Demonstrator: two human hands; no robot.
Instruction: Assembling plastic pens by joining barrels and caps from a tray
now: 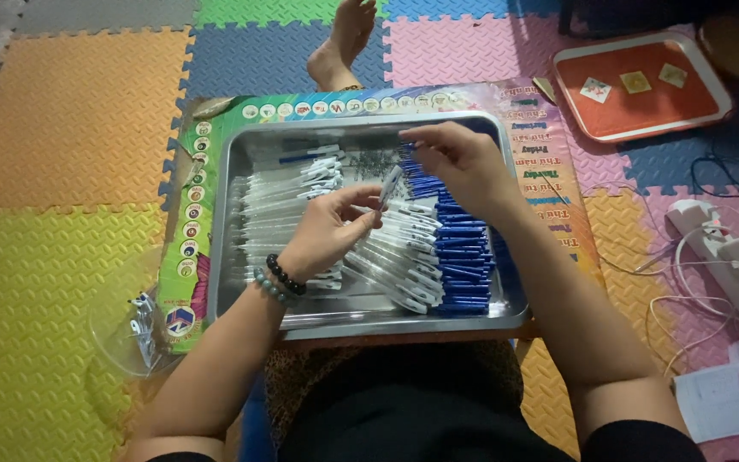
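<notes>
Left hand [322, 229] is clamped on a clear pen barrel [389, 184]; right hand [459, 158] is pinched shut mid-tray, well off the rectangular steel tray [231, 171] rim.

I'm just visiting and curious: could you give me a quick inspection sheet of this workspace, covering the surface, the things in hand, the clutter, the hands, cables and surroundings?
Surface: metal tray on a printed poster, over coloured foam floor mats.
Job's things: clear pen barrels on the tray's left side, blue pen parts on its right; one pen held over them.
Clutter: clear plastic lid with small parts; red tray with small squares; papers.
Hands: left hand grips the pen; right hand pinches something too small to identify.
Cables: white power strip with tangled cords.
Surroundings: a bare foot beyond the tray.
</notes>
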